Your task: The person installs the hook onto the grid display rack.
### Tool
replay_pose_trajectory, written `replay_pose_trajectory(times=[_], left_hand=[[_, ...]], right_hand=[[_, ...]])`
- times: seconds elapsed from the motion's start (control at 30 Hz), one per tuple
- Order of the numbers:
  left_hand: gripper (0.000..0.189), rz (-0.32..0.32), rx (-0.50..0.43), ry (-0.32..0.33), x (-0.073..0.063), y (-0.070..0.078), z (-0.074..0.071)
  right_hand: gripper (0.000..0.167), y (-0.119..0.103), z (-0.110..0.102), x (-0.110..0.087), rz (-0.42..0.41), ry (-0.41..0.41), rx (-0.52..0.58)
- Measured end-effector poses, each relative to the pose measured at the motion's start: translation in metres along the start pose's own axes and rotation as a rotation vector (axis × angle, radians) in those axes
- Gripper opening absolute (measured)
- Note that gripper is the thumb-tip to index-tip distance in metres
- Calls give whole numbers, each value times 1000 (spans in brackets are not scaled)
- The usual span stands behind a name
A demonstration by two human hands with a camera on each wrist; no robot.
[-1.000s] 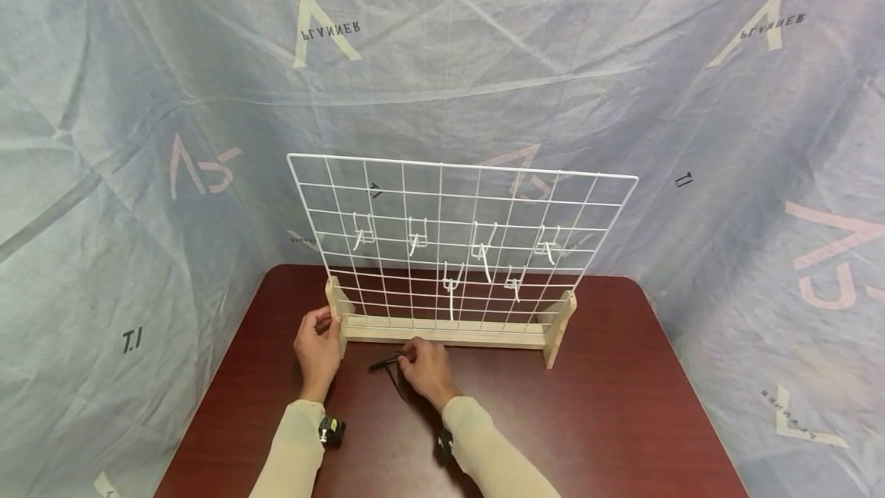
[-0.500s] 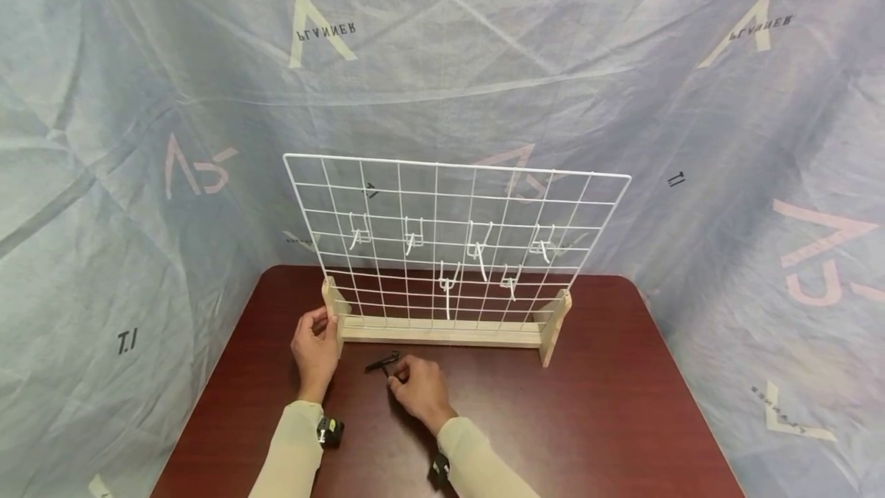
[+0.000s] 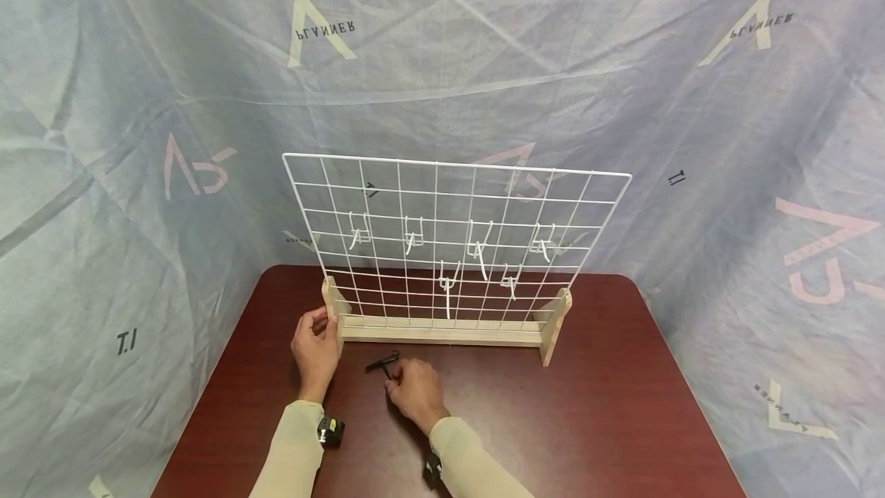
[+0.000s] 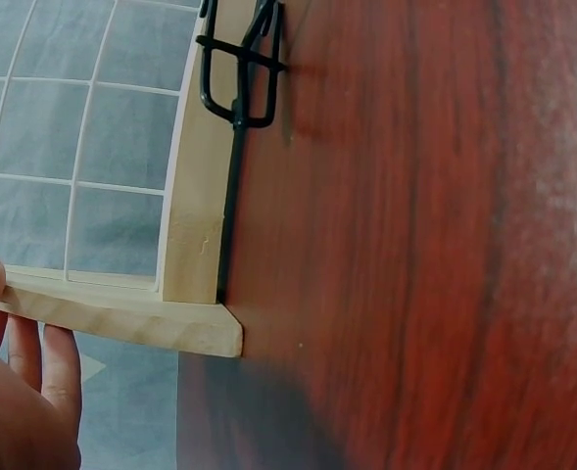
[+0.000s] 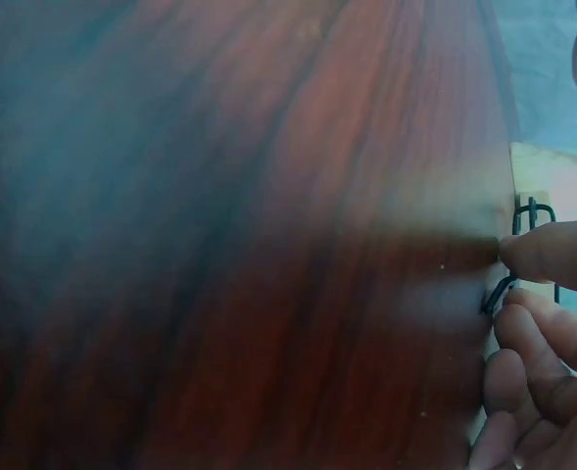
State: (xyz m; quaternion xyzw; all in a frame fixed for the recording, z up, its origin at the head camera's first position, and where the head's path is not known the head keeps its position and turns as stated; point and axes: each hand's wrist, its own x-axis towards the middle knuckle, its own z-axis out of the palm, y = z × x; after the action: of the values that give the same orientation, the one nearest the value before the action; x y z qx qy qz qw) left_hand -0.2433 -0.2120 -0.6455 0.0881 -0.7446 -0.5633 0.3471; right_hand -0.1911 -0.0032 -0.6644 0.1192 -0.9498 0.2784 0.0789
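A white wire grid panel [image 3: 452,198] stands upright in a pale wooden base [image 3: 442,336]. My left hand [image 3: 316,348] holds the base's left side piece [image 3: 334,306]; in the left wrist view, its thumb and fingers lie on either side of that wood [image 4: 131,318]. In front of the base, my right hand [image 3: 418,390] pinches a black wire hook [image 3: 380,363] between thumb and fingers, by its prong. The hook's frame [image 4: 241,119] points away from the fingers, toward the base's left end. In the right wrist view, the fingers [image 5: 548,250] cover part of the hook.
Several white hooks [image 3: 479,250] hang on the grid's middle and lower rows. The base's right side piece [image 3: 555,329] stands on the dark red table [image 3: 622,406]. Grey printed cloth [image 3: 442,60] surrounds the table at the back and sides.
My right hand has drawn back toward me and slightly left, its fingers now farther down the black hook's prong. More of the hook's frame shows. My left hand stays on the base.
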Motion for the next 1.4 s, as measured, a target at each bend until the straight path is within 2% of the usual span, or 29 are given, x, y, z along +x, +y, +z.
replay_pose_trajectory(times=[0.6,1.13,1.4], left_hand=[[22,0,-2,9,0,0,0],[22,7,14,8,1,1,0],[22,-3,19,7,-1,2,0]], right_hand=[[14,22,-11,-4,-16,23,-88],[7,31,-28,-9,-33,58,124],[9,33,-37,-8,-25,133,213]])
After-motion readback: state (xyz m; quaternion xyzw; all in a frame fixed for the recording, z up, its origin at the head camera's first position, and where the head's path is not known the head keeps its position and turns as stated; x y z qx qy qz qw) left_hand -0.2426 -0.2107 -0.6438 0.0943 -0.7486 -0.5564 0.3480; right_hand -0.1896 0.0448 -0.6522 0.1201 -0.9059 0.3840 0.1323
